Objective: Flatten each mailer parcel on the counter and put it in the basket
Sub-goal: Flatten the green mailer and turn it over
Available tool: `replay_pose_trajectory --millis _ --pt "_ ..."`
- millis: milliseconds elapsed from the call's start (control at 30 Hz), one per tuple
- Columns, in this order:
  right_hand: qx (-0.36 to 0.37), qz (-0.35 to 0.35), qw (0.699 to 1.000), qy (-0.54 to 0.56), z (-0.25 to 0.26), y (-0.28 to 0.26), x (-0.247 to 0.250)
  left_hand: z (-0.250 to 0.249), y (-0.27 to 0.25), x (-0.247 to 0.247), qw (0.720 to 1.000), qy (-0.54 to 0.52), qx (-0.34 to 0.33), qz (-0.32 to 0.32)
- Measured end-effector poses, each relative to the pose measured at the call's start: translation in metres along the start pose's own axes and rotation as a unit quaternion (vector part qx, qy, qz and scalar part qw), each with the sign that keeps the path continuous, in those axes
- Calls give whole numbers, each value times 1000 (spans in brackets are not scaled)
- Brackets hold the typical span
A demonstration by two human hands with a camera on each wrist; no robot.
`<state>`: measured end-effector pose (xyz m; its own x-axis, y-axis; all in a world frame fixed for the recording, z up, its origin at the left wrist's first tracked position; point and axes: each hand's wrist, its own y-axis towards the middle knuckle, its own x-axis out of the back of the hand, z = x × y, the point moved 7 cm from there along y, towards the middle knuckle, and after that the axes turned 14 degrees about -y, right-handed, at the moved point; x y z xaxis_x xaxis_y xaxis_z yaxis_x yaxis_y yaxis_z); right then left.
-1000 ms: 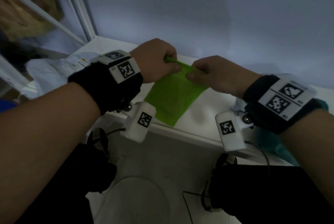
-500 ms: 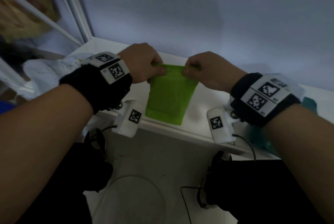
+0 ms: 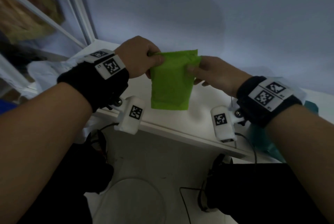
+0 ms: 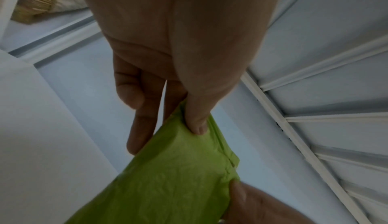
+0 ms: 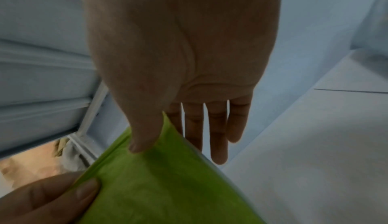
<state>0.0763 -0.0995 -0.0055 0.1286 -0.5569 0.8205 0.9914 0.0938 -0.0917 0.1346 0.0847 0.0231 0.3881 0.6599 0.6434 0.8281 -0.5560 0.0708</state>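
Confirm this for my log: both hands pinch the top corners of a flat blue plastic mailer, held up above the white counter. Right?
Not quite: the flat plastic mailer is lime green, not blue, as the head view shows. The rest holds: the left hand and right hand pinch its top corners, and it hangs above the white counter.

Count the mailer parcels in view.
3 visible, more may be hidden: green mailer pinched by left hand and right hand; white mailer far left on the counter; teal one at right edge.
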Motion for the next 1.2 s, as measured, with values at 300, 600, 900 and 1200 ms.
replay_pose_trajectory --millis 300,600,900,1200 --pt "-29 79 995 59 -17 1 -27 8 -1 22 988 -128 19 -83" --pt "-6 27 973 227 -12 8 -15 26 -3 14 952 -269 125 -71" --pt "-7 6 940 341 -5 9 -16 14 -9 -38 960 -252 71 96" --pt "23 16 968 250 -3 7 -20 15 -8 -40 954 -272 90 87"
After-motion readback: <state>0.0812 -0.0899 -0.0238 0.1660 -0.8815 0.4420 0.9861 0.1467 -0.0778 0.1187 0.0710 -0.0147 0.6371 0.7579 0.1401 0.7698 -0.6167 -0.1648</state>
